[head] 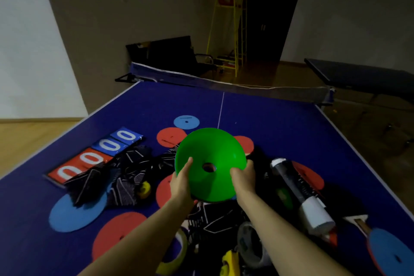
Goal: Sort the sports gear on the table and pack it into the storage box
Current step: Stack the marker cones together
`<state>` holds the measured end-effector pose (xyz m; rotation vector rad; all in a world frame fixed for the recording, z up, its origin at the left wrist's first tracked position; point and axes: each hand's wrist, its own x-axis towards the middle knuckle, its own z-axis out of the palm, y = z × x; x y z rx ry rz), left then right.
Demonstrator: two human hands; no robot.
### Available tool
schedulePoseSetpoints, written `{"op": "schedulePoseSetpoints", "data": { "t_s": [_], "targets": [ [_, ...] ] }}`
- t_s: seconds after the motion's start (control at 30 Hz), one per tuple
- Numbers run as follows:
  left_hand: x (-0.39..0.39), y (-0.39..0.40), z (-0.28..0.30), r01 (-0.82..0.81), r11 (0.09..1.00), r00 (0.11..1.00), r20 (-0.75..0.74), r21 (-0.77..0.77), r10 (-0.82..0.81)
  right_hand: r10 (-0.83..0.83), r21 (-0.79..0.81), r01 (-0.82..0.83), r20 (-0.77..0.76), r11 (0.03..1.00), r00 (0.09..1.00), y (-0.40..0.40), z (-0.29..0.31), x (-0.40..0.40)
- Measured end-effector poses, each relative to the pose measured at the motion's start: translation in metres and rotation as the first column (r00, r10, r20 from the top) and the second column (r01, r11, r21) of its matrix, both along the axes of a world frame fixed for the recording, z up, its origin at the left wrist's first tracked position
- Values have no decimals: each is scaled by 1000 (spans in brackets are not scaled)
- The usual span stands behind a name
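The green plastic dome-shaped disc cone [209,164], raised above the bench [280,123] clutter, is pinched at opposite rims between the left hand [182,182] and right hand [243,178]; it looks light, thin, flexible and rather slick, so rim grips suit it.

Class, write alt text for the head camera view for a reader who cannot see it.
Two bare hands, left hand and right hand, hold a green disc cone above a blue table tennis table strewn with flat red and blue markers, a scoreboard and black fabric.
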<state>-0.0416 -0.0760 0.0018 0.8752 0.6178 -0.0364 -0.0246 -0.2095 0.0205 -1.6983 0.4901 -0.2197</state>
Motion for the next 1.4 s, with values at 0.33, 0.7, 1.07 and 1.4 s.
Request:
{"op": "schedulePoseSetpoints", "data": {
  "t_s": [0.33, 0.7, 1.07, 1.4],
  "targets": [
    [-29, 76, -1, -291, 920, 931, -144, 264, 336, 406, -84, -439, -256, 895, 877, 80, -14, 4],
    [-75, 146, -11, -499, 820, 825, -135, 279, 548, 581, -133, -609, -201, 782, 789, 167, -34, -8],
    [-134, 283, -32, -663, 708, 711, -95, 242, 697, 759, -281, -759, -136, 587, 637, 316, -43, -56],
    [-179, 484, -58, -674, 692, 683, -136, 259, 717, 829, -209, -842, -170, 498, 532, 507, -62, -97]
  ]
}}
